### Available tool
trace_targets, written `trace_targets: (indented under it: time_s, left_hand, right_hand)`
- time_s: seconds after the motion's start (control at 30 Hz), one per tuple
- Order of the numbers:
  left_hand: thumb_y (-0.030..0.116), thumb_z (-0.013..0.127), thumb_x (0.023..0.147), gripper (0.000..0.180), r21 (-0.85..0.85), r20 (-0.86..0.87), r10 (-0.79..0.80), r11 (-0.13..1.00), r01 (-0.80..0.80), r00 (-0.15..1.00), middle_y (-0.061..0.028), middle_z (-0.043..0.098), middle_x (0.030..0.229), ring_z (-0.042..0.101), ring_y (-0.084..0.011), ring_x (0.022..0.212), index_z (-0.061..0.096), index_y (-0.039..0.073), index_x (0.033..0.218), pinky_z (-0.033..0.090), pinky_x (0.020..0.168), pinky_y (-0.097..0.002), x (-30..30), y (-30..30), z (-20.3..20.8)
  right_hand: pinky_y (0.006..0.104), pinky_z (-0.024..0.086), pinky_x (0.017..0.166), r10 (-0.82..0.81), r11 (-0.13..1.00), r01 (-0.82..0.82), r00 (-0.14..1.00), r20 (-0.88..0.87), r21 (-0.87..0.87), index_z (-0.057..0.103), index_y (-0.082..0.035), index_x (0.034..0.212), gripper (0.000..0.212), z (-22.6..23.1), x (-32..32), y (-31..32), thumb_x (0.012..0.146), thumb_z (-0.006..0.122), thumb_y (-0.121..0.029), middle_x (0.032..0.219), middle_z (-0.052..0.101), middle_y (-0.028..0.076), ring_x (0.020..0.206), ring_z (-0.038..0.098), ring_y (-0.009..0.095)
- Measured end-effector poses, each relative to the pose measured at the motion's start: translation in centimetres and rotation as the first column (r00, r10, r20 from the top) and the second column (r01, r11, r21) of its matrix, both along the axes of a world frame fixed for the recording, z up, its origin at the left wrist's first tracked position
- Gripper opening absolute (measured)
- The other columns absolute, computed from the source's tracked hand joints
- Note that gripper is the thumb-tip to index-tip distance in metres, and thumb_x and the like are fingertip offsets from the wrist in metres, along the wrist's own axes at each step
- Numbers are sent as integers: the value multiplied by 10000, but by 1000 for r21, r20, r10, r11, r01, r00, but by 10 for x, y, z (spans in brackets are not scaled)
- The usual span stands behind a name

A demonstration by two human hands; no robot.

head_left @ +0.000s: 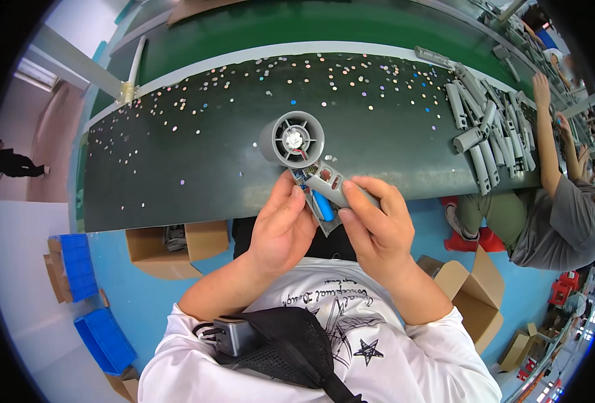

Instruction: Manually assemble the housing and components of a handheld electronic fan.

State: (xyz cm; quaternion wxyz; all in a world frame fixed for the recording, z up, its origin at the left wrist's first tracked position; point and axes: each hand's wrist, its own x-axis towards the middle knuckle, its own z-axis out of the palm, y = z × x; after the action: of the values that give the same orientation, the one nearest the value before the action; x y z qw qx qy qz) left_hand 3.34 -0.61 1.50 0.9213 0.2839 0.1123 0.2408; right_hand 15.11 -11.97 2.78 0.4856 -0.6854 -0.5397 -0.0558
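Note:
Over the near edge of the bench I hold a grey device shaped like a hand-held fan [295, 140], its round spoked head pointing away from me. Its handle is open: a circuit board [303, 176] and a blue cylindrical battery [323, 206] show inside. My left hand [281, 225] is closed around the lower left side of the handle. Between the thumb and fingers of my right hand [381, 228] is a grey handle cover [331, 185] with oval cut-outs, tilted over the open handle. I cannot tell whether the cover is seated.
Small coloured dots [324, 104] are scattered over the dark bench [210, 161]. Grey handle shells [495, 138] lie piled at its right end, beside a co-worker in grey [553, 228]. Cardboard boxes [207, 242] stand below the bench, and blue bins [106, 339] at the left.

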Motion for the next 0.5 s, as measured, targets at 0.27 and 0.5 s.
trace_targets:
  time_s: [0.27,0.5]
  left_hand:
    - [213,409,1033,468,69,21,-36,997,35,999,-120,428,1415,412,-227,1320,280,96,1467,336,1098,-409,-1,-1,-7]
    - [199,438,1035,347,88,48,-18,996,14,999,-98,451,1399,441,-206,1298,331,129,1358,352,1086,-416,2,-2,-9]
  right_hand:
    - [338,485,683,3,1000,-3,1000,30,-4,674,-81,1173,440,-2,-3,4,742,752,-46,1094,606,157,800,587,266]
    - [338,481,680,-53,998,52,997,57,19,674,-77,1173,434,-7,-8,8,745,744,-52,1085,610,149,794,587,262]
